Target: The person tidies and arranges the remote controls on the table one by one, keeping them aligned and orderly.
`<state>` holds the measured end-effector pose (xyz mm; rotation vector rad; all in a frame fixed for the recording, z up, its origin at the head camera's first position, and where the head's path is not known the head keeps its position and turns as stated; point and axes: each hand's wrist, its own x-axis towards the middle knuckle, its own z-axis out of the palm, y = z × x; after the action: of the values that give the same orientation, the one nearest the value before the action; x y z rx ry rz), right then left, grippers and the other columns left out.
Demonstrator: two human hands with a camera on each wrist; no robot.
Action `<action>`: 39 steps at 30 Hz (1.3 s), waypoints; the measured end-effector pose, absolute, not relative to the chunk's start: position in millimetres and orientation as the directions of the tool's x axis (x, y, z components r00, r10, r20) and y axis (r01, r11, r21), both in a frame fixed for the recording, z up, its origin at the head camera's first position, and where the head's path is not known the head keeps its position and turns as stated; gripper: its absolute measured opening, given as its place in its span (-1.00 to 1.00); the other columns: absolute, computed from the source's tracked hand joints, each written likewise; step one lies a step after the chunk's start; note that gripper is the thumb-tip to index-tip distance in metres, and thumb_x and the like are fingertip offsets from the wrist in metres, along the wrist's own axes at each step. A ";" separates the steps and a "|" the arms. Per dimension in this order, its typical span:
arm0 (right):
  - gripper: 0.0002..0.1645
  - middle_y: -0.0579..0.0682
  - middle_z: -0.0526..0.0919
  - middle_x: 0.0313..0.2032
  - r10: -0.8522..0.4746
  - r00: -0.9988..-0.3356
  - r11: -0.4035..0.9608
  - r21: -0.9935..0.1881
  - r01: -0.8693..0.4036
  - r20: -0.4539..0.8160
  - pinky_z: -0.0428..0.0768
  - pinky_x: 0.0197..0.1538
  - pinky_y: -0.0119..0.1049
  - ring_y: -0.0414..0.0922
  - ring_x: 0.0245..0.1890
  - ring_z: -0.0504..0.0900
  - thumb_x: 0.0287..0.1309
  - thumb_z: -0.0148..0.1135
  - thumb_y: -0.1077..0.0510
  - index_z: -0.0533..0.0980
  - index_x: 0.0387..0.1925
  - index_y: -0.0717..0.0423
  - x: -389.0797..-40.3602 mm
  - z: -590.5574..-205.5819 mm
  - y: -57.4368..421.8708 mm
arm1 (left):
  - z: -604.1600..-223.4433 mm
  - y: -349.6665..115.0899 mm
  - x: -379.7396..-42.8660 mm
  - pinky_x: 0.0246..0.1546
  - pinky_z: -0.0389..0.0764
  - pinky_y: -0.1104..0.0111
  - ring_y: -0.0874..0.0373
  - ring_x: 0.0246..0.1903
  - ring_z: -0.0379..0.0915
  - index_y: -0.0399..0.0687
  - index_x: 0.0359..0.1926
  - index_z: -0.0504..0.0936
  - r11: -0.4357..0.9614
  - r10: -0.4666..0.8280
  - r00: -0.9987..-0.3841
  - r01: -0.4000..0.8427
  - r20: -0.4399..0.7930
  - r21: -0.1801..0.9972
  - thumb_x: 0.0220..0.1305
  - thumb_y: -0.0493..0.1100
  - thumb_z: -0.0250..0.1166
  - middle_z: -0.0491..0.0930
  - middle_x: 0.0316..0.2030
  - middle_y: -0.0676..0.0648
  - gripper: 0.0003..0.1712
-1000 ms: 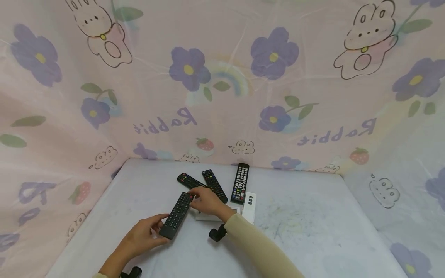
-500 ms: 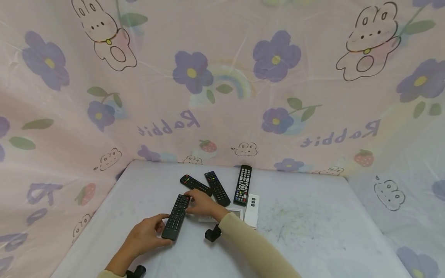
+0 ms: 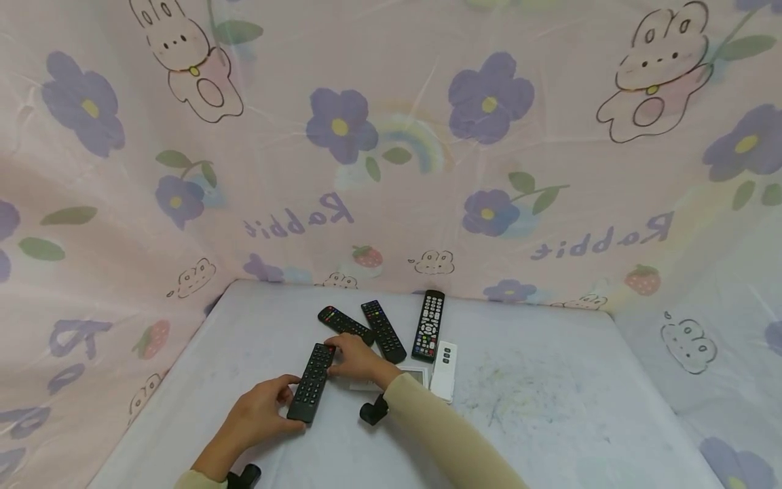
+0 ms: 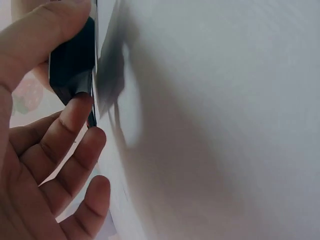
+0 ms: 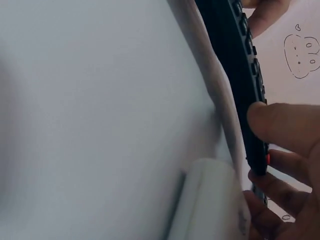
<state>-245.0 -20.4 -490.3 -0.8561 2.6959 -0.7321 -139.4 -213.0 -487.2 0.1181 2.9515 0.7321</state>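
Both hands hold a black remote control, buttons facing up, at the left middle of the table. My left hand grips its near end between thumb and fingers. In the left wrist view that end shows close beside the white surface, the other fingers loosely bent. My right hand pinches the far end near the red button. In the right wrist view the thumb presses the remote's side. A white device with a small screen lies partly hidden under the right forearm.
Behind the right hand lie two black remotes, close together. Farther right is a black remote with white buttons, and a white remote in front of it. Patterned cloth encloses the white table.
The right hand has moved a little left, turning the remote's far end left. The left hand stays at the near end. The head view has shifted slightly.
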 end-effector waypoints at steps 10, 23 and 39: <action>-0.35 -0.11 0.43 -0.03 -0.580 -0.813 0.724 -0.494 -0.482 -0.057 0.35 0.09 -0.29 -0.17 0.01 0.36 -0.13 0.29 -0.04 0.37 0.08 -0.06 -245.3 -494.2 -20.2 | -493.5 -212.6 -142.6 -0.54 0.28 0.40 0.27 -0.52 0.25 0.15 -0.05 0.45 0.885 0.099 -0.989 0.037 -0.110 0.464 -0.69 0.31 0.47 0.40 -0.53 0.18 -0.04; -0.32 -0.08 0.40 -0.01 -0.586 -0.810 0.686 -0.525 -0.504 0.012 0.40 0.03 -0.34 -0.17 -0.01 0.39 -0.13 0.30 -0.03 0.33 0.11 -0.09 -240.9 -491.7 -17.2 | -495.8 -210.9 -137.2 -0.55 0.29 0.40 0.27 -0.51 0.27 0.09 -0.01 0.45 0.890 0.067 -0.989 0.000 -0.132 0.455 -0.63 0.31 0.46 0.44 -0.51 0.20 -0.03; -0.40 -0.04 0.48 0.00 -0.655 -0.732 0.475 -0.651 -0.592 0.187 0.42 0.04 -0.28 -0.12 -0.01 0.45 -0.07 0.26 0.00 0.36 0.08 -0.01 -244.4 -469.6 30.0 | -486.3 -229.1 -149.9 -0.37 0.46 0.35 0.28 -0.31 0.44 0.22 -0.04 0.47 0.844 0.027 -1.000 0.031 0.015 0.536 -0.25 0.36 0.28 0.55 -0.33 0.18 -0.31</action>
<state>-244.4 30.0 -469.6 -1.1113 2.6216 -1.1035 -149.9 -229.1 -486.3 0.0473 3.0227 0.8783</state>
